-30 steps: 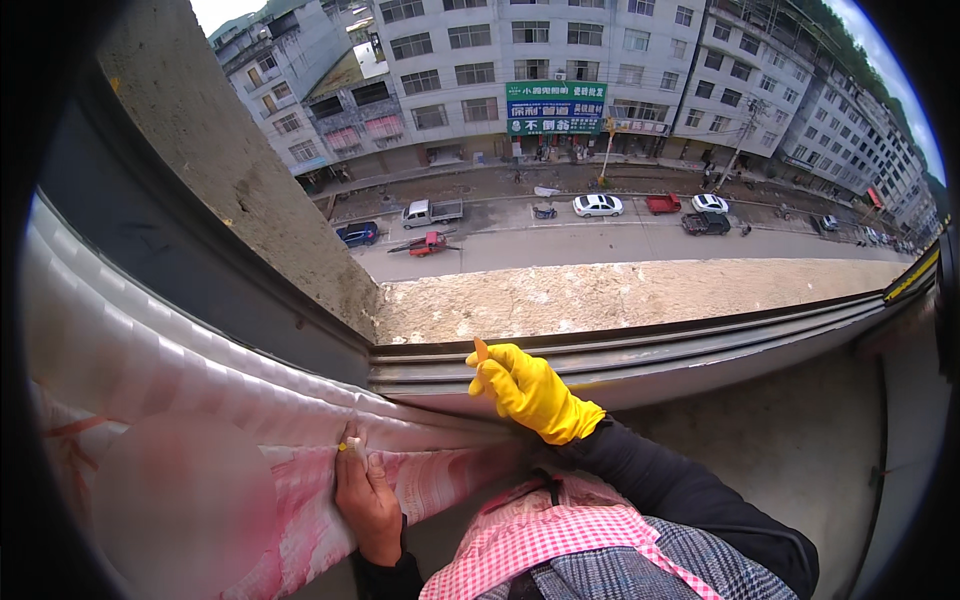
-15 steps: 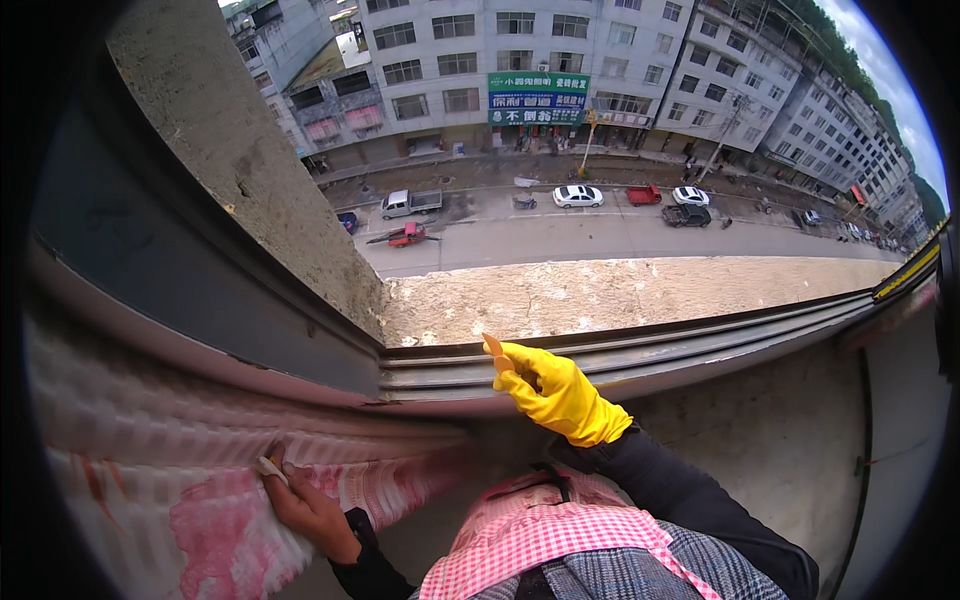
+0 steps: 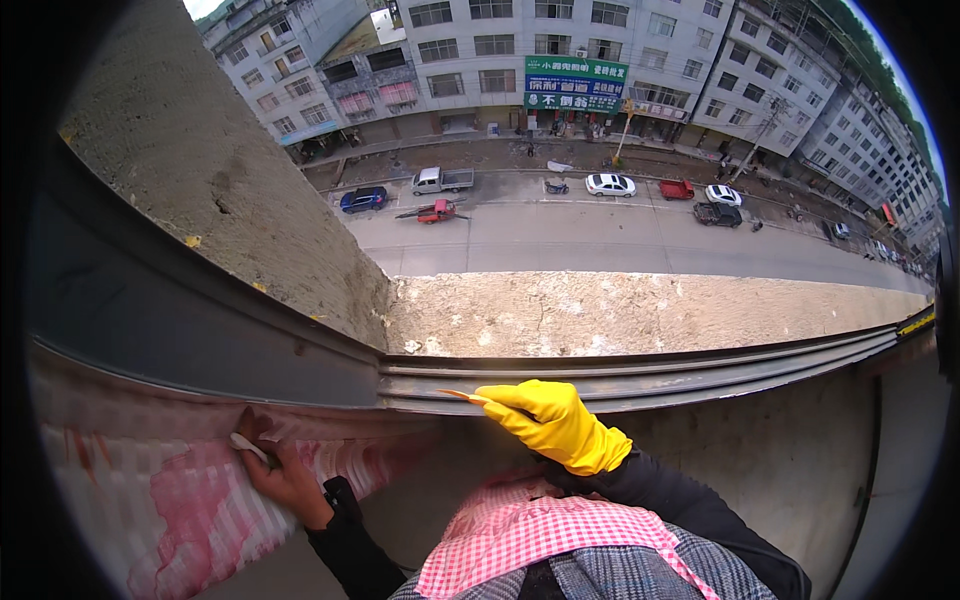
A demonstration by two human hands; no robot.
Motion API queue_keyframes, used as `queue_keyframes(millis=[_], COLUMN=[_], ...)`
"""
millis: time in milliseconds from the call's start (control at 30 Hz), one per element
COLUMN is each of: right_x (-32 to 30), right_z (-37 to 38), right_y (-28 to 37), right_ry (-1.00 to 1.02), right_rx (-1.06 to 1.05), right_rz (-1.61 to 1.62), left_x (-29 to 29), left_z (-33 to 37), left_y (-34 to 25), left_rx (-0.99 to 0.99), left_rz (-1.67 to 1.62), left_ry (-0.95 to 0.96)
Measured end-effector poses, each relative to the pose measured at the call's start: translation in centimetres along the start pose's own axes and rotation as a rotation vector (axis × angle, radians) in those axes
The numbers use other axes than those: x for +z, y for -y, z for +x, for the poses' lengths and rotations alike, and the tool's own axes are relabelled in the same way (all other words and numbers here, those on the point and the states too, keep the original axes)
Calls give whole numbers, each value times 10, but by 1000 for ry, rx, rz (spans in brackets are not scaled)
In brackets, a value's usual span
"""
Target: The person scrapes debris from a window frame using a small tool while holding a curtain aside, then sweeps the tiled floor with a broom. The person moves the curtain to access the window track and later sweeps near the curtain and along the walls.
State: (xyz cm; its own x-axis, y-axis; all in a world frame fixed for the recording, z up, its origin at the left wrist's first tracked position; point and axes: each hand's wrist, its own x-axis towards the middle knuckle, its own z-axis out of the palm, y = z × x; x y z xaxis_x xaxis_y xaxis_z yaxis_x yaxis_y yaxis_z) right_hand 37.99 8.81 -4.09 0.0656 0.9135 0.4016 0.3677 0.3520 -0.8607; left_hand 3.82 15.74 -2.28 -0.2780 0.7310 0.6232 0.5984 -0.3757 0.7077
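My right hand (image 3: 558,425), in a yellow rubber glove, is closed on a small flat orange scraper (image 3: 462,396). The scraper's tip points left and lies over the lower edge of the grey metal window track (image 3: 600,375), near the track's left corner; whether it touches the metal I cannot tell. My bare left hand (image 3: 280,480) is in front of a pink and white patterned curtain (image 3: 200,510) at the lower left. A small white object (image 3: 250,447) sticks out between its thumb and fingers; its kind is unclear.
Beyond the track lies a rough concrete ledge (image 3: 620,310), with a street (image 3: 560,235), parked vehicles and buildings far below. A dark window frame (image 3: 200,310) and a rough wall edge (image 3: 230,200) rise at left. A pink checked apron (image 3: 540,540) covers my front.
My right hand has moved down slightly, and the scraper has swung from pointing up to lying nearly flat, pointing left. My left hand has shifted a little left along the curtain. The view has tilted.
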Motion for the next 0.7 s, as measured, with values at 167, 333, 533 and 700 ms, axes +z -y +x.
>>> queue_keyframes(millis=[167, 333, 533, 700], right_x=[2, 5, 12, 13], right_z=[0, 8, 29, 38], right_y=[-3, -5, -8, 0], right_ry=[-14, 7, 122, 197], right_rx=[-29, -55, -234, -317], right_rz=[-23, -123, -597, -691], left_x=[16, 28, 24, 23], left_z=[2, 10, 24, 28], left_y=[-15, -19, -8, -6], left_rx=[-45, 3, -116, -125], left_rz=[37, 161, -91, -117], left_ry=[0, -37, 10, 49])
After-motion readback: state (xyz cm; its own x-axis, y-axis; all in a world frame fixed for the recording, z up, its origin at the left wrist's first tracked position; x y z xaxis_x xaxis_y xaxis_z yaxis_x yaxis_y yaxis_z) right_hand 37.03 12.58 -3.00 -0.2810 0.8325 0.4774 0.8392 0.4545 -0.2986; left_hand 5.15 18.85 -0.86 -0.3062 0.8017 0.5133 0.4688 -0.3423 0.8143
